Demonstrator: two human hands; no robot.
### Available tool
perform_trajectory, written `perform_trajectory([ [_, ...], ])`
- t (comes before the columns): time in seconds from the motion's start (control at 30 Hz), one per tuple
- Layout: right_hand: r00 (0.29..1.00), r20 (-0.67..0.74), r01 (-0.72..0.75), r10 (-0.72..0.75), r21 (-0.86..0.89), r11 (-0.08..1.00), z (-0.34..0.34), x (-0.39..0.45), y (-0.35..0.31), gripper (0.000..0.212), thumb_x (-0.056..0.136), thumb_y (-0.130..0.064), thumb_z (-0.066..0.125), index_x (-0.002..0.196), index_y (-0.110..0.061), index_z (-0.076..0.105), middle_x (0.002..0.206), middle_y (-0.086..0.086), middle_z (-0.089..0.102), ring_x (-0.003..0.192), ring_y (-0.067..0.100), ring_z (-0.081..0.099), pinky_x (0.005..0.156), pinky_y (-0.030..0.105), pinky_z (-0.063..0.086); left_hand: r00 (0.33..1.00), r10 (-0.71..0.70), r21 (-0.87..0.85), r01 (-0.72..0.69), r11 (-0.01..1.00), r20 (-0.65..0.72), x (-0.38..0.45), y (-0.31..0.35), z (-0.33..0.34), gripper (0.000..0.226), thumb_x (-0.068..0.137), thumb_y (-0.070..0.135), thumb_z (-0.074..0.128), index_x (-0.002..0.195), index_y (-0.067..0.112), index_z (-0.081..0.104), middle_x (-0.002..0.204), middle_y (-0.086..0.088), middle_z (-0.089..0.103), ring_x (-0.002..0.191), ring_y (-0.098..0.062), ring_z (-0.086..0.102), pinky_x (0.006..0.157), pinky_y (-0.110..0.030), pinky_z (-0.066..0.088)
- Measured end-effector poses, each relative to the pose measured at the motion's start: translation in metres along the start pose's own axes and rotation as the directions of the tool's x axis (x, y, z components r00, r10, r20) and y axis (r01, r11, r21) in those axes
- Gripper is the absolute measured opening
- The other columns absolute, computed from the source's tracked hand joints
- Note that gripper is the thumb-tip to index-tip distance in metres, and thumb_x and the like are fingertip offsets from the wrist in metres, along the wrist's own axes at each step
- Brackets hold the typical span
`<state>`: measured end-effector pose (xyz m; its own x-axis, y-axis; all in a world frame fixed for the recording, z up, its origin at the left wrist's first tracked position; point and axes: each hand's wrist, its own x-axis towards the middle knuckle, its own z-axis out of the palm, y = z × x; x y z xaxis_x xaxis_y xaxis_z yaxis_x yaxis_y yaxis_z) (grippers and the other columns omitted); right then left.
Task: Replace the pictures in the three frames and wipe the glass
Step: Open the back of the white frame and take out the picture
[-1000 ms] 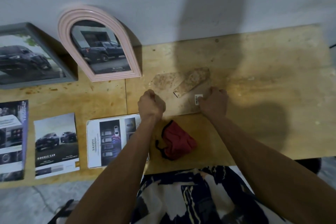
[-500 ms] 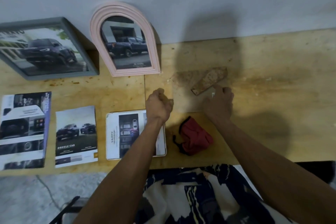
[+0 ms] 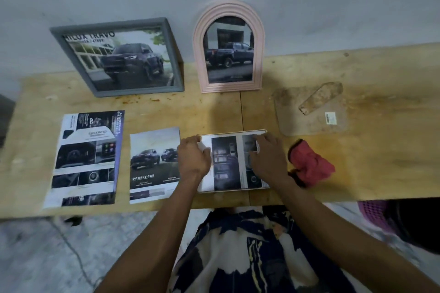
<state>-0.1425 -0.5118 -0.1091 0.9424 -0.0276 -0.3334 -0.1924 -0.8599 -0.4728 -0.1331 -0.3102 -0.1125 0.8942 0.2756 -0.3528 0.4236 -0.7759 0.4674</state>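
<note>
A white-edged frame with a car-feature print lies flat at the table's front middle. My left hand grips its upper left corner with curled fingers. My right hand rests on its upper right part, fingers reaching the top edge. To the right of it lies a brown backing board with its stand flap, apart from the frame. A crumpled red cloth sits just right of my right wrist. A grey square frame and a pink arched frame, both holding truck pictures, lean on the wall.
Two loose prints lie at the front left: a dark feature sheet and a "Double Cab" sheet. The wooden table ends close to my body. A purple basket shows below its right edge.
Both hands left the backing board and moved left onto the white frame. The view swung left, so the leaning frames and prints sit nearer the middle.
</note>
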Motion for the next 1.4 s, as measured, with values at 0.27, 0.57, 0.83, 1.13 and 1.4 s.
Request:
perform_trajectory([
  [0.27, 0.984, 0.176, 0.032, 0.011, -0.242, 0.97, 0.018, -0.01, 0.003, 0.072, 0.091, -0.036, 0.057, 0.152, -0.022, 0.023, 0.159, 0.006, 0.014, 0.145, 0.031, 0.009, 0.114, 0.048, 0.03, 0.994, 0.026, 0.101, -0.036, 0.994, 0.105, 0.003, -0.009, -0.005, 0.048, 0.095, 0.027, 0.059, 0.14, 0.013, 0.047, 0.138, -0.015, 0.04, 0.127, -0.034, 0.04, 0.101, -0.046, 0.045],
  [0.57, 0.987, 0.155, 0.01, 0.029, -0.247, 0.969, 0.019, -0.008, 0.002, 0.074, 0.089, -0.032, 0.062, 0.152, -0.024, 0.023, 0.16, 0.004, 0.012, 0.145, 0.029, 0.007, 0.113, 0.039, 0.033, 0.998, 0.054, 0.02, -0.055, 0.998, 0.033, 0.014, -0.007, -0.006, 0.03, 0.095, 0.025, 0.063, 0.119, 0.009, 0.059, 0.131, -0.012, 0.042, 0.122, -0.031, 0.039, 0.1, -0.04, 0.044],
  [0.83, 0.985, 0.163, -0.013, 0.05, -0.223, 0.975, 0.016, -0.008, -0.002, 0.075, 0.089, -0.029, 0.064, 0.152, -0.026, 0.023, 0.16, 0.001, 0.011, 0.145, 0.027, 0.005, 0.113, 0.038, 0.032, 0.998, 0.061, 0.088, -0.063, 0.994, 0.026, 0.008, -0.003, -0.006, 0.034, 0.097, 0.023, 0.057, 0.128, 0.01, 0.053, 0.13, -0.012, 0.053, 0.121, -0.03, 0.045, 0.094, -0.042, 0.045],
  [1.13, 0.987, 0.145, -0.029, 0.066, -0.239, 0.97, 0.023, -0.005, 0.0, 0.076, 0.087, -0.029, 0.066, 0.15, -0.027, 0.024, 0.16, 0.001, 0.011, 0.145, 0.027, 0.005, 0.111, 0.039, 0.035, 0.999, 0.02, 0.234, -0.03, 0.972, 0.046, 0.015, 0.006, -0.014, 0.033, 0.099, 0.029, 0.055, 0.125, 0.01, 0.059, 0.134, -0.009, 0.044, 0.125, -0.027, 0.04, 0.097, -0.042, 0.044],
  [1.4, 0.986, 0.165, 0.022, 0.033, -0.32, 0.947, 0.035, 0.003, 0.009, 0.075, 0.081, -0.035, 0.063, 0.147, -0.025, 0.026, 0.156, 0.004, 0.024, 0.146, 0.028, 0.014, 0.115, 0.036, 0.025, 0.999, 0.003, 0.209, -0.013, 0.978, 0.046, 0.018, 0.007, -0.014, 0.028, 0.096, 0.02, 0.06, 0.122, 0.011, 0.061, 0.131, -0.009, 0.044, 0.121, -0.027, 0.043, 0.094, -0.039, 0.046],
])
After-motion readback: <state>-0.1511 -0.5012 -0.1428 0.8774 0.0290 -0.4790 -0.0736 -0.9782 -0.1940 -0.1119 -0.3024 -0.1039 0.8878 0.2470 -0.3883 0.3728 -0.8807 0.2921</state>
